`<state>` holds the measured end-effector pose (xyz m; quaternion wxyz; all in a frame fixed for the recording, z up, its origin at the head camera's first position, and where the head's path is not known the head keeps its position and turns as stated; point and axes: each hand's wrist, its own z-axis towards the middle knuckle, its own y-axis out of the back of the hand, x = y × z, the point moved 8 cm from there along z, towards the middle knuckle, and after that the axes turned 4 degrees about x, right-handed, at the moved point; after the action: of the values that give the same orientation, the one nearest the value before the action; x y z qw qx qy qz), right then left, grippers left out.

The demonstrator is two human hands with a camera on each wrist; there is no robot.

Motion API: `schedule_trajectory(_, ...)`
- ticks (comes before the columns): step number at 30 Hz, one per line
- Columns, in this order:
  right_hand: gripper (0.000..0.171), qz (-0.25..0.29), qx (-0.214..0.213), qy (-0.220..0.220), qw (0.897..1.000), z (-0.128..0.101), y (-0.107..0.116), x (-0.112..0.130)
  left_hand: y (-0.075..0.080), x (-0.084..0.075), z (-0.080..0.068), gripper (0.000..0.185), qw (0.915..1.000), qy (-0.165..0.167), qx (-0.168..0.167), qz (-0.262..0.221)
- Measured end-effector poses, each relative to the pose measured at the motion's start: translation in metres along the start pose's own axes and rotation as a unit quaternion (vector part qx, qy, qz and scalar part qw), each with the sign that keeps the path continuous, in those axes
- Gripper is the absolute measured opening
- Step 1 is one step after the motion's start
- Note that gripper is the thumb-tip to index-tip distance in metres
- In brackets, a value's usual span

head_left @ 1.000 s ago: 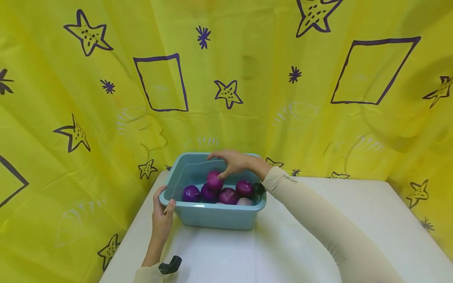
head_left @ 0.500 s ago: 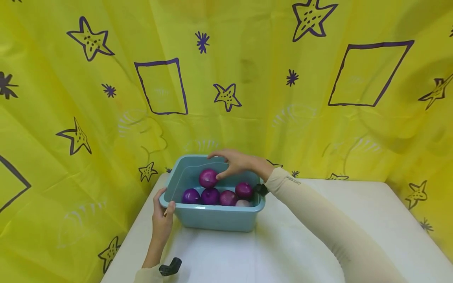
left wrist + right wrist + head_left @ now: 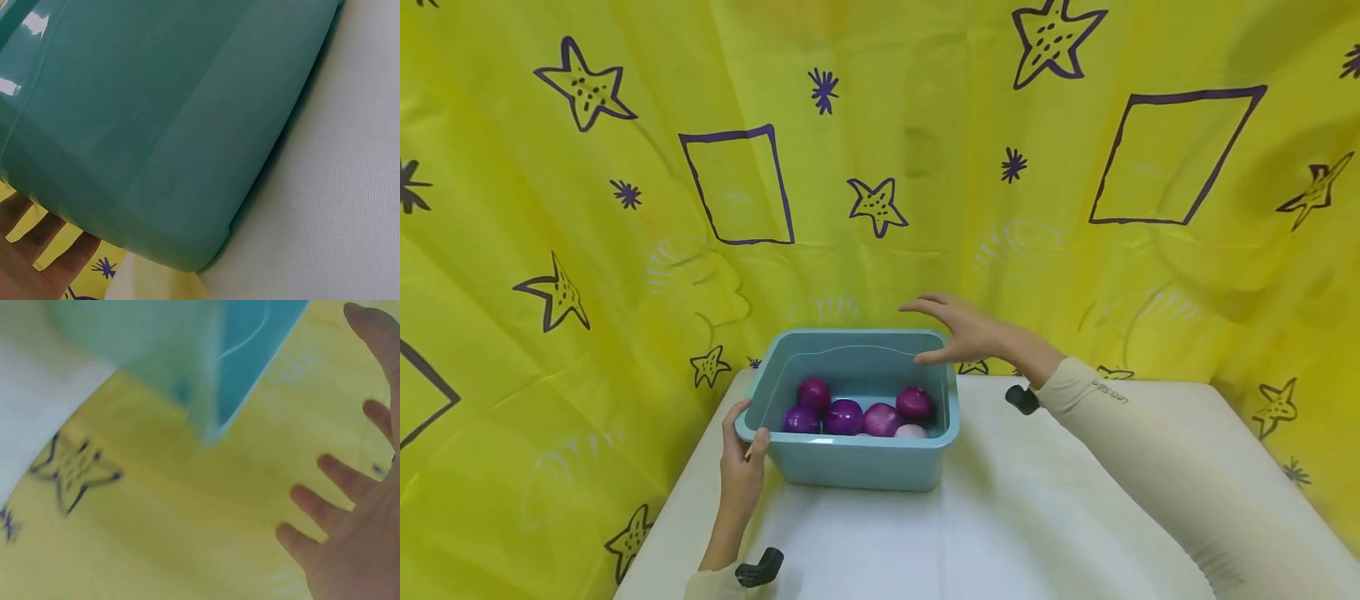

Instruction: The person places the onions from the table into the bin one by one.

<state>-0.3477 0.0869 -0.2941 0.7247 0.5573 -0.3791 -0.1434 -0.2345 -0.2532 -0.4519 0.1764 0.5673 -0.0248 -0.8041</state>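
Head view shows a light blue rectangular plastic tub (image 3: 857,462) standing on a white cloth-covered surface (image 3: 1000,533), close to its far left corner, with a yellow curtain printed with purple stars and squares (image 3: 925,167) hanging behind and to the sides. Inside the tub lie several round purple onions (image 3: 844,417) clustered along the near wall, with one paler pink onion (image 3: 912,431) at the right end of the row. The left hand (image 3: 741,467) grips the tub's near left corner, thumb hooked over the rim and fingers on the outside wall; the left wrist view shows those fingers (image 3: 37,244) under the tub's rim against its smooth wall. The right hand (image 3: 958,333) hovers above the tub's far right corner, holding nothing, its fingers spread and nearly straight, apart from the onions below. The right wrist view, blurred, shows the splayed fingers (image 3: 337,481) against the yellow curtain with the tub's corner just beside them. A cream sleeve (image 3: 1150,467) covers the right forearm, and a small black device (image 3: 760,568) sits at the left wrist.
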Motion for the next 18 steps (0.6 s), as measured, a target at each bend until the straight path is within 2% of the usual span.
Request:
schedule_trajectory(4,0.092,-0.087,-0.036,-0.041,0.995,-0.031,0.013,-0.024,0.002,-0.001,0.000,0.056,1.0000,0.000,-0.003,0.005)
schedule_trajectory(7,0.095,-0.125,-0.059,-0.069,0.988,-0.054,0.020,-0.044,0.003,-0.001,-0.001,0.057,1.0000,0.001,-0.001,0.009)
schedule_trajectory(12,0.095,-0.152,-0.086,-0.111,0.978,-0.096,0.030,-0.074,0.006,-0.001,-0.002,0.059,0.9999,0.001,0.006,0.015)
schedule_trajectory(18,0.099,-0.170,-0.093,-0.172,0.966,-0.140,0.047,-0.106,0.014,-0.003,0.000,0.060,0.9991,-0.010,0.020,0.035)
